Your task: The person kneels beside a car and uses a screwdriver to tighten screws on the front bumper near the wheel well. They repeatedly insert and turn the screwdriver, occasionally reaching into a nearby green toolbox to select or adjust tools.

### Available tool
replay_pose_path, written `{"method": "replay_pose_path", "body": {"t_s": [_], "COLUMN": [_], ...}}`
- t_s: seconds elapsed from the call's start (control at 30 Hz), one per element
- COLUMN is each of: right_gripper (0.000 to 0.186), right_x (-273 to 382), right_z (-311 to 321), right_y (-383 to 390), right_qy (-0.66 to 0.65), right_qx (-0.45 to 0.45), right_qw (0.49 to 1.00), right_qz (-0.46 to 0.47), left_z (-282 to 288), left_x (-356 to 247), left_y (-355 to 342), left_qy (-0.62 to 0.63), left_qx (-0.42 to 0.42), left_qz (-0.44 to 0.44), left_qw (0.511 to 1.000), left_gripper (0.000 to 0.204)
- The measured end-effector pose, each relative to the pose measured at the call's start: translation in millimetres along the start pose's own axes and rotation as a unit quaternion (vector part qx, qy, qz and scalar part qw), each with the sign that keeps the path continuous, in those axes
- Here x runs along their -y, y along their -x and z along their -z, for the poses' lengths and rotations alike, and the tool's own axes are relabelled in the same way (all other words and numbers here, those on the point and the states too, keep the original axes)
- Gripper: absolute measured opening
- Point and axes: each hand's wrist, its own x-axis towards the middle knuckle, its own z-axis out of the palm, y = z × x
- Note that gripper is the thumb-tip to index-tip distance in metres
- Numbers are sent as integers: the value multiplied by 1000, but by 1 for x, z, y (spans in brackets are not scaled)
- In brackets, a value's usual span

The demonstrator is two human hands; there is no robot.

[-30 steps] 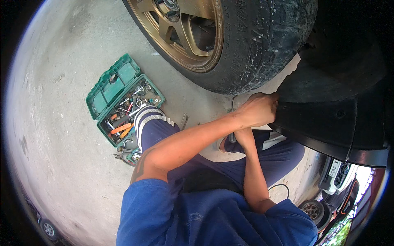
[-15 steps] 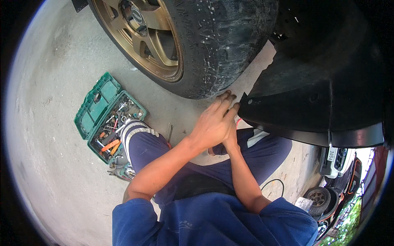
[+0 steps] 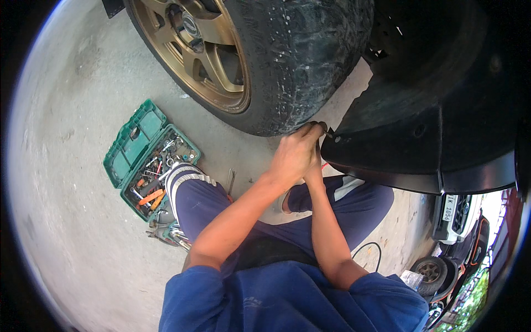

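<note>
Both my hands are together at the near corner of a black plastic panel [image 3: 381, 149], just below the tyre [image 3: 310, 66]. My left hand [image 3: 298, 152] is closed, its thumb and fingertips bunched against the panel's pointed corner. Whatever sits between those fingertips is too small and dark to name. Behind and below it is my right hand [image 3: 314, 169], mostly covered by the left, so its fingers are hidden. A round fastener hole or head [image 3: 337, 140] shows on the panel close to the fingertips. The tyre is mounted on a bronze spoked wheel [image 3: 213, 50].
To the left, an open green toolbox [image 3: 124, 191] full of hand tools lies on the concrete floor [image 3: 72, 166]. Loose metal tools [image 3: 171, 235] lie beside my left knee. A thin metal tool [image 3: 230, 180] rests near my foot. Parked vehicles [image 3: 456, 221] stand at far right.
My left hand's fingers were stretched out toward the tyre and have now curled in at the panel's corner. The right hand stays beneath it. The view has shifted slightly.
</note>
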Motion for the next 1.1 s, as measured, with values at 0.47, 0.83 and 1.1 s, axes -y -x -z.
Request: {"method": "replay_pose_path", "body": {"t_s": [0.47, 0.83, 1.1], "right_gripper": [57, 48, 42], "right_x": [-90, -89, -97], "right_z": [-38, -43, -43], "right_y": [9, -5, -26], "right_qy": [103, 96, 86], "right_qx": [-15, -25, -31], "right_qw": [994, 995, 995], "right_qz": [-29, -26, -36], "left_z": [-9, -18, -22], "left_x": [11, 13, 17], "left_y": [-3, -7, -10], "left_qy": [63, 86, 151], "left_qx": [11, -13, 2], "left_qz": [-22, -49, -66], "left_qw": [998, 995, 986], "left_gripper": [29, 33, 37]}}
